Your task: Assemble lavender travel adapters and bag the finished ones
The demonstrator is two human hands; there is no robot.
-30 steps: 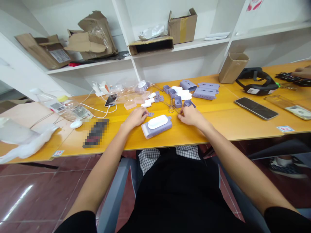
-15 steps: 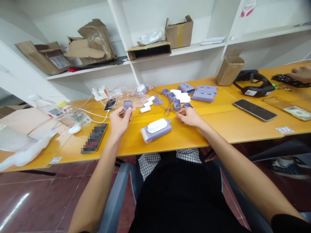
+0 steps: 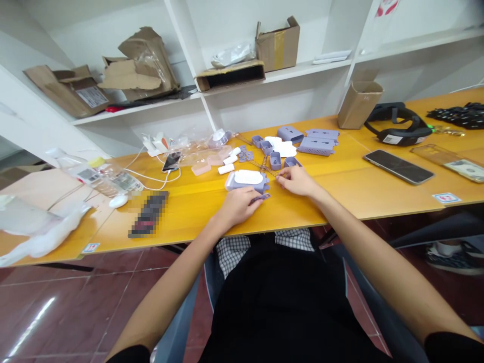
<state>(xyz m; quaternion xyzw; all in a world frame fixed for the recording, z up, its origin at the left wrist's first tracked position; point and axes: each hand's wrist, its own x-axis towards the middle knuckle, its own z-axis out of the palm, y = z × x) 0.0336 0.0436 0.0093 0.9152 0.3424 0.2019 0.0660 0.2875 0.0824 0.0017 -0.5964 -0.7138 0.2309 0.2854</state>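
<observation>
Left hand [image 3: 237,206] curled low over small lilac plastic part [image 3: 260,198], fingers bunched; pinch probable but unconfirmed, contact hidden behind fingers. Part lay just below lilac housing [image 3: 231,182] carrying white cap [image 3: 247,177]. Right hand [image 3: 298,181] held fingers loosely together, tips just beside thin wire spring [image 3: 267,167]; contact too small to make out. Part judged light, stiff, thin, perhaps slippery; edges seemed best for holding. Spring judged flexible, easily snagged. Part's near end hidden.
</observation>
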